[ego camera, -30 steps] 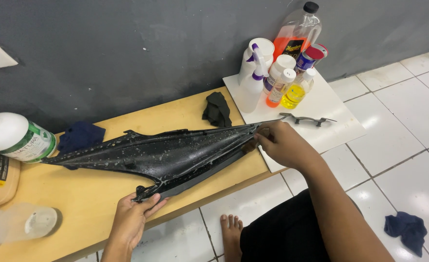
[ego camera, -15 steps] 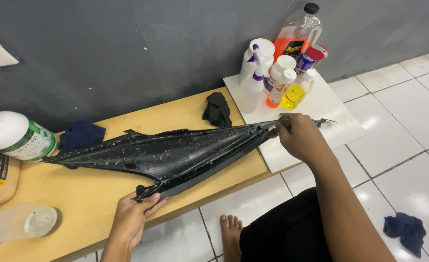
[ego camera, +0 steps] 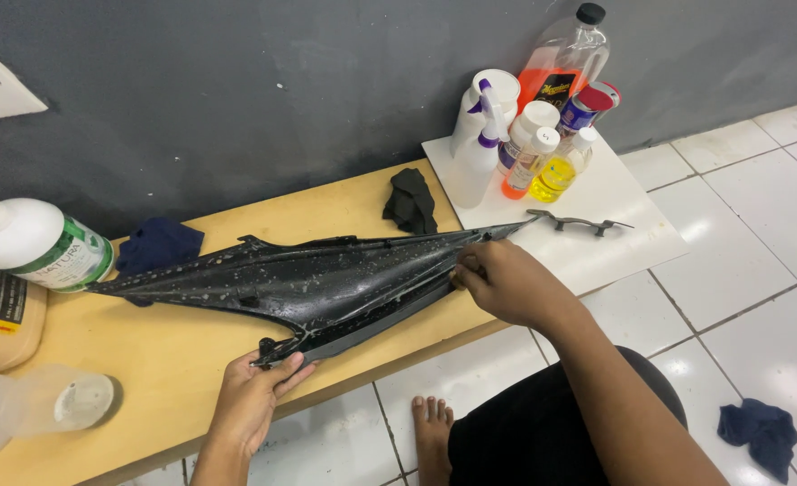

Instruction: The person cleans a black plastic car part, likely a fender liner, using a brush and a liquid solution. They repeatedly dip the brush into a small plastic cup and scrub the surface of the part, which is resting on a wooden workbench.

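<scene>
Two hands work on one long black panel (ego camera: 326, 283), wet with soap spots, lying flat across my desk (ego camera: 146, 378). My left hand (ego camera: 250, 400), at seven o'clock, clamps its fingers on the bottom edge so it cannot slide. My right hand (ego camera: 507, 283), at three o'clock, presses curled fingers on the thin end.

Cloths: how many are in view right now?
3: a dark blue cloth on the bench behind the black panel, a black cloth near the bottles, another blue cloth on the floor tiles. More could be hidden.
</scene>
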